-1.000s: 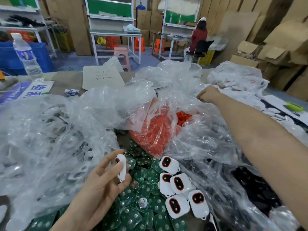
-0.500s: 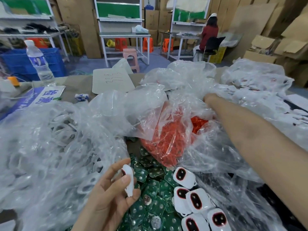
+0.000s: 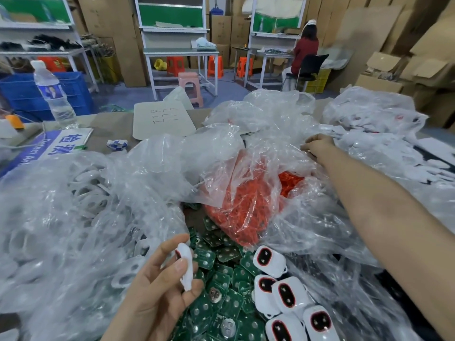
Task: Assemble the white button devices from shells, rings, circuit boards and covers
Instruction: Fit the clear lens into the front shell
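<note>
"Which step was I on?"
"On the bench (image 3: 108, 130), my right hand (image 3: 318, 147) reached past the bag of orange rings (image 3: 246, 198), fingers curled in plastic; I couldn't tell if it held anything."
"And the left hand (image 3: 157, 291)?"
"It pinched a ringed white shell (image 3: 186, 267) over the circuit boards (image 3: 221, 303). I judged a board came next."

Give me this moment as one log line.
left hand: holds white shell | right hand: touches clear bag by orange rings, grip unclear | circuit boards: loose pile | assembled devices: beside boards

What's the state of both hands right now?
Left hand: pinching a white shell.
Right hand: fingers curled at the clear bag; grip cannot be told.
</note>
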The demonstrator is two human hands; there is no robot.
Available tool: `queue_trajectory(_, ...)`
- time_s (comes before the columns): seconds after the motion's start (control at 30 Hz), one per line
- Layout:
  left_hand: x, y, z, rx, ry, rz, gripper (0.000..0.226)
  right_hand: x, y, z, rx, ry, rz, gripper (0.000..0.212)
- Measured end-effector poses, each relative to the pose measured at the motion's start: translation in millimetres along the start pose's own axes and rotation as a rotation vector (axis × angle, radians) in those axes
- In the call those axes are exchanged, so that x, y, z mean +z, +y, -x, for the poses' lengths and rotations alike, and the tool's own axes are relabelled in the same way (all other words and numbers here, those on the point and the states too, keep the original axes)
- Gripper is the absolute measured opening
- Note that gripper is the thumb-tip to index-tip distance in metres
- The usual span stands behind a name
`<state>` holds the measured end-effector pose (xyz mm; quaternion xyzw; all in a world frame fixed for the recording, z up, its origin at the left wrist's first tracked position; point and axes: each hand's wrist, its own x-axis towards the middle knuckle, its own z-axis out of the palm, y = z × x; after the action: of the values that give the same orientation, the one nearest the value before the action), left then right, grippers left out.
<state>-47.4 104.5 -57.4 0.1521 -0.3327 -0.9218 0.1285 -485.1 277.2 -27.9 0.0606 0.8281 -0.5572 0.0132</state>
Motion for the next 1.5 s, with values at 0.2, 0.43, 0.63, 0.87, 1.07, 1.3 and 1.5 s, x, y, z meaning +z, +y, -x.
queue_trajectory(0.2, -1.8, -1.2, -0.3, -0.004, -0.008, -0.006, 0.033, -7.9, 2.4, -4.1, 0.026, 0.017, 0.335, 0.018)
queue_trajectory(0.43, 0.7, 2.1, 1.3, -0.045, -0.002, -0.017, 0.036, 15.1, -11.3, 3.5, -0.161, 0.040, 0.732, 0.035)
queue_trajectory(0.63, -0.7, 6.2, 2.1, -0.038, -0.021, 0.046, 0.081, -3.1, -12.5, 1.4, -0.234, 0.175, 0.620, 0.030)
queue_trajectory(0.87, -0.7, 5.7, 3.6, -0.090, -0.032, 0.019, 0.053, -19.7, -77.8, 106.8, -0.326, 0.115, -0.271, 0.010)
queue_trajectory(1.07, 3.9, 8.5, 13.4, -0.022, -0.193, -0.082, 0.033, -20.4, -56.5, 301.7, -0.185, -0.646, -0.748, 0.013)
queue_trajectory(1.3, 3.5, -0.7, 18.7, 0.373, 0.018, -0.608, 0.013, 33.5, 9.4, 396.2, 0.150, -0.655, -0.866, 0.006)
queue_trajectory(1.5, -1.7, 4.1, 16.0, 0.505, 0.084, -0.738, 0.018, 47.1, 20.2, 395.1, 0.162, -0.646, -0.862, 0.013)
